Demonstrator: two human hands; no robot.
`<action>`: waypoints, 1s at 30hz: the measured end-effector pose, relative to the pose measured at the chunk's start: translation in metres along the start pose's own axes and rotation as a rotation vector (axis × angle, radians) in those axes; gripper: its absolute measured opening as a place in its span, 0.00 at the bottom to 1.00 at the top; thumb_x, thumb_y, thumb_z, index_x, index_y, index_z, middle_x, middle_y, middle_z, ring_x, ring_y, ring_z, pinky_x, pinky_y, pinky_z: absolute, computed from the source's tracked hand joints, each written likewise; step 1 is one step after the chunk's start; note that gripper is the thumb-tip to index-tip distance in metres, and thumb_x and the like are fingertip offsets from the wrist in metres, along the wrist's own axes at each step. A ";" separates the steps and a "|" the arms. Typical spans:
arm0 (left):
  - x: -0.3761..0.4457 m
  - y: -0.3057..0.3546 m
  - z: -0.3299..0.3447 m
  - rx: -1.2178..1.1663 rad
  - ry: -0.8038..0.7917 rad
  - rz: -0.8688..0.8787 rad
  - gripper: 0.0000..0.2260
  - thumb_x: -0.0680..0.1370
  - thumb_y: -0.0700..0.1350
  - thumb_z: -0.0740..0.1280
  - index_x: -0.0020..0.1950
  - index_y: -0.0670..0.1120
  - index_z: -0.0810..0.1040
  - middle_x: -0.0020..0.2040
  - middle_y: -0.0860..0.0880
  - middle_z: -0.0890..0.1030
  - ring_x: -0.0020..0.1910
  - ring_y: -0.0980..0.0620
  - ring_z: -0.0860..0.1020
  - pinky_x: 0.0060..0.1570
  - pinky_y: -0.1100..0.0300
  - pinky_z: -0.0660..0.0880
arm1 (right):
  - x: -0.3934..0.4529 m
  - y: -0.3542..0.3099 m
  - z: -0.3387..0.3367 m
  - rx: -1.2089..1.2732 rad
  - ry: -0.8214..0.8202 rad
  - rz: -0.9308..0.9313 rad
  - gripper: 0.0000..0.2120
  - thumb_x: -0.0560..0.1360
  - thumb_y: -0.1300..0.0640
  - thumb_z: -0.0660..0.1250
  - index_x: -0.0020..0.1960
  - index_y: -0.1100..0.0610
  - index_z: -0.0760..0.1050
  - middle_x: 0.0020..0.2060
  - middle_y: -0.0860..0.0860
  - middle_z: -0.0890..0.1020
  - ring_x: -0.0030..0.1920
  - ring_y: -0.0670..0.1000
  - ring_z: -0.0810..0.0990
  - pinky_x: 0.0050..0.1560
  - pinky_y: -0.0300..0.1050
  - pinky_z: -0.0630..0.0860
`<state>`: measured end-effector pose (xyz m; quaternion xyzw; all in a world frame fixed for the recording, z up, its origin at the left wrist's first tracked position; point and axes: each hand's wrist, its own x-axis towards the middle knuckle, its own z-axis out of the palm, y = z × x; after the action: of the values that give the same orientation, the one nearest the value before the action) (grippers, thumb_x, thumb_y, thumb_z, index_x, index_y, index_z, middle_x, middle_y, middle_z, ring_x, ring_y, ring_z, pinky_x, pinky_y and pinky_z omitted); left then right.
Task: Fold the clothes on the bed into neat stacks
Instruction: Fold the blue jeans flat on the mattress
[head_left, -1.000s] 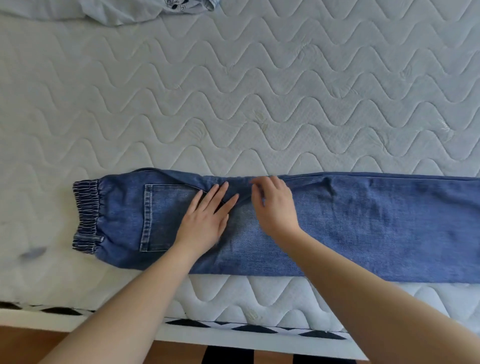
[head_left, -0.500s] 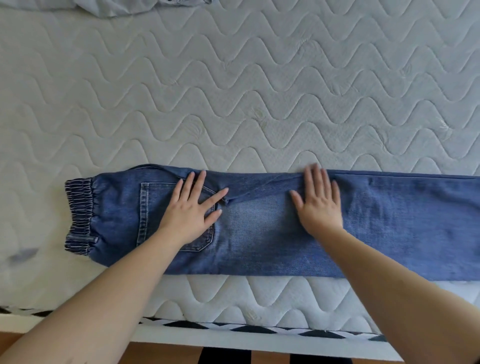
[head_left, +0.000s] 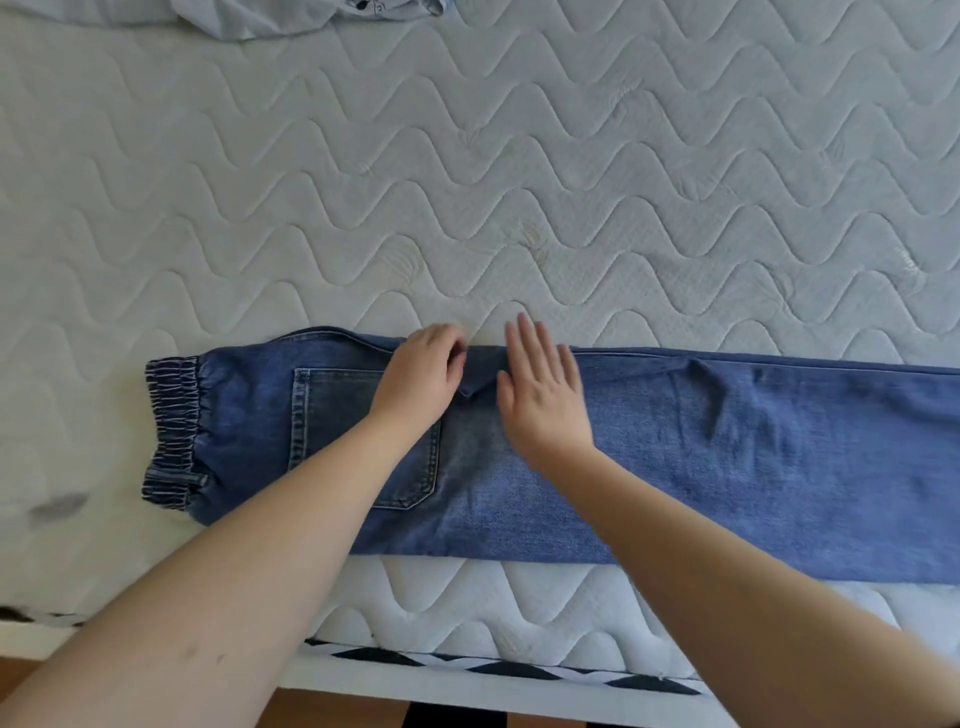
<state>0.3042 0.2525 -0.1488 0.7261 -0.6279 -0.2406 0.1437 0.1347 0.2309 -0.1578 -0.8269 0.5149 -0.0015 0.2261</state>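
Jeans (head_left: 675, 457) were laid flat along the mattress's (head_left: 467, 182) near edge, waistband at the left. The left hand (head_left: 421, 379) was curled, pinching a fold at their far edge; the right hand (head_left: 540, 395) was spread flat just beside it.

We saw bare mattress (head_left: 519, 156), pale, quilted in wavy stitch lines, filling most of view. Grey smudge (head_left: 57, 506) near its left edge. Black-and-white diamond trim (head_left: 519, 667) ran along bed's near side. Wooden floor (head_left: 337, 709) showed below. Light soft, even.
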 end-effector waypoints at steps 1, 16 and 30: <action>0.003 0.000 0.003 0.026 0.035 -0.037 0.09 0.77 0.39 0.67 0.57 0.41 0.77 0.53 0.43 0.80 0.54 0.42 0.77 0.54 0.51 0.71 | 0.003 -0.008 0.006 -0.001 -0.019 -0.010 0.27 0.83 0.51 0.48 0.80 0.53 0.47 0.80 0.48 0.49 0.79 0.48 0.44 0.76 0.45 0.36; -0.045 -0.089 -0.025 0.564 -0.019 -0.065 0.22 0.83 0.50 0.59 0.76 0.47 0.64 0.71 0.46 0.71 0.71 0.44 0.68 0.75 0.43 0.53 | -0.018 0.059 0.011 -0.263 -0.109 -0.024 0.33 0.80 0.36 0.49 0.80 0.47 0.44 0.80 0.48 0.48 0.79 0.49 0.48 0.77 0.49 0.38; -0.035 -0.094 -0.062 0.661 -0.029 0.107 0.24 0.64 0.26 0.72 0.60 0.34 0.78 0.46 0.37 0.76 0.41 0.37 0.75 0.40 0.45 0.75 | 0.009 -0.004 0.012 -0.246 -0.134 -0.419 0.35 0.76 0.67 0.56 0.80 0.53 0.52 0.79 0.52 0.57 0.79 0.54 0.53 0.77 0.48 0.45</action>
<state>0.4133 0.2968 -0.1388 0.6960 -0.7111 -0.0263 -0.0962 0.1455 0.2289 -0.1695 -0.9351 0.3125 0.0691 0.1520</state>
